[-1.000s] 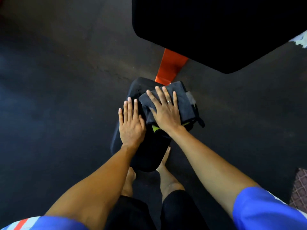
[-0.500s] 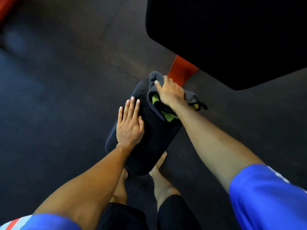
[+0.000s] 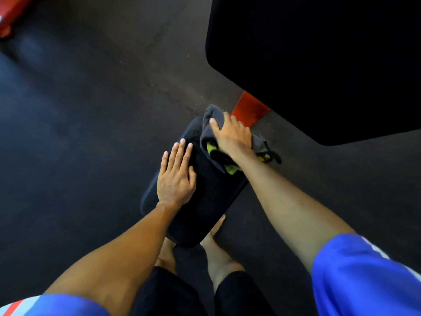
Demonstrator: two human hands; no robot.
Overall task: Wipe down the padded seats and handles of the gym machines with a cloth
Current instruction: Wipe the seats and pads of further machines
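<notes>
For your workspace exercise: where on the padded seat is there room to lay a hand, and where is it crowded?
Bare: near half of the seat, between the left hand and its near edge. Crowded: the far end, under cloth and right hand.

Dark rubbery floor [image 3: 91, 133] is taking up most of the shot, with a faint seam running across it. An orange-red frame piece [image 3: 249, 109] is poking out near the middle, something red [image 3: 9, 17] and blurry is sitting in the top left corner, and two bare feet [image 3: 218, 254] are standing on the floor down below.
</notes>
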